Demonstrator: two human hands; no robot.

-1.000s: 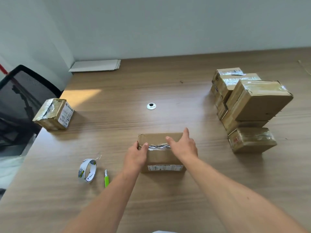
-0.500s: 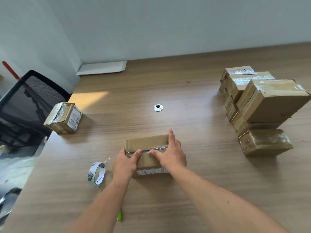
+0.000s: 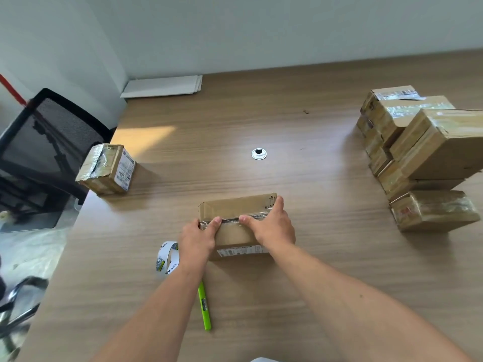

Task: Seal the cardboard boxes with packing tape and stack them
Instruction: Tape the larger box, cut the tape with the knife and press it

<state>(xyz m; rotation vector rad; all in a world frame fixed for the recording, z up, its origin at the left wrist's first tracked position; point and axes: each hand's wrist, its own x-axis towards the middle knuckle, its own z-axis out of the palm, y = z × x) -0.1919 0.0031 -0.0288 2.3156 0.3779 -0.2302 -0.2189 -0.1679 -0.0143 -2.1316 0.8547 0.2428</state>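
Note:
A brown cardboard box lies in front of me on the wooden table, with a crinkled strip of clear tape along its top seam. My left hand grips its left end, thumb on the seam. At the right end my right hand holds the box, thumb on the seam and fingers over the far corner. A roll of packing tape stands on edge just left of my left wrist. Several taped boxes are stacked at the right. One more taped box sits at the table's left edge.
A green cutter lies under my left forearm. A round metal grommet is set in the table's middle. White flat panels lie at the far left corner. A black mesh chair stands beyond the left edge.
The box has slid left and toward me, closer to the tape roll. My right hand went from lying flat on top to holding the right end.

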